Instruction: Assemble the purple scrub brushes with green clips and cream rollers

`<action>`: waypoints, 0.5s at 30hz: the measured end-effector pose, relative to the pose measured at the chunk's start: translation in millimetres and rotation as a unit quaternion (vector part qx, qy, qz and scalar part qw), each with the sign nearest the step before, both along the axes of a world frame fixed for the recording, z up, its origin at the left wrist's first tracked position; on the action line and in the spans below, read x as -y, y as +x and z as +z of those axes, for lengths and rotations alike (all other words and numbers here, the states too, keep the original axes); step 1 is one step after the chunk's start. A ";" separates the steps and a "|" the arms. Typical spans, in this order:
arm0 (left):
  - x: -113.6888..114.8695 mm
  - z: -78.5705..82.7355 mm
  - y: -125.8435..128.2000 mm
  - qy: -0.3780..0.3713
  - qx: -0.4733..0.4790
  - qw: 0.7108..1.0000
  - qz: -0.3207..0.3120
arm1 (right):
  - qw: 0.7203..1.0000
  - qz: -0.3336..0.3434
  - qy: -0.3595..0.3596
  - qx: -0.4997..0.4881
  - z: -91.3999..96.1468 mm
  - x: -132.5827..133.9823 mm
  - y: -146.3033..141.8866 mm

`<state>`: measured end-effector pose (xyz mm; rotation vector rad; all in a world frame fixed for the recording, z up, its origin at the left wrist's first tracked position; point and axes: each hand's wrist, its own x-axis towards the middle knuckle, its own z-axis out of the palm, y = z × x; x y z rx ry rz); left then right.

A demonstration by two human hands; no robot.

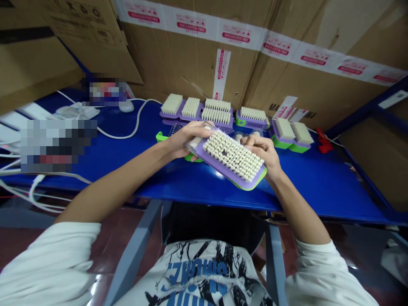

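Note:
A purple brush block (233,156) with rows of cream bristles and a bright green edge is held in the air, tilted, bristles facing up toward me. A few dark specks show among the bristles near its middle. My left hand (190,138) is closed around its left end, where a clear plastic piece shows, with the thumb on top. At the far right edge, my right hand (263,151) is closed with bent fingers against the brush; its fingertips are partly hidden. Behind the left hand sits a green piece with dark bristles (175,128).
Similar brush blocks stand along the back of the blue table (306,182): several at centre (190,107), one green and purple block (252,117), and a pair (292,132) at right. A red object (323,141) lies beyond. White cables (135,127) run left; cardboard (191,55) walls the back.

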<state>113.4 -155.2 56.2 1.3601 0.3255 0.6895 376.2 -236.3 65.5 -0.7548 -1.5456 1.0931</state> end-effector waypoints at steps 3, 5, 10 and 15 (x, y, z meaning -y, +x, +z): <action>-6.5 0.9 -1.0 -0.007 0.019 0.999 0.030 | 0.999 -0.044 -0.001 -0.022 1.2 -2.4 8.7; -13.7 2.3 -2.6 -0.002 0.035 0.996 0.081 | 0.998 -0.055 0.021 -0.010 0.5 -5.2 16.1; -30.1 6.0 -8.3 0.010 0.039 0.979 0.201 | 0.974 -0.097 0.154 0.138 -7.9 -14.4 26.0; -33.2 10.7 -9.8 0.032 0.031 0.975 0.218 | 0.950 -0.141 0.224 0.168 -11.1 -19.5 29.6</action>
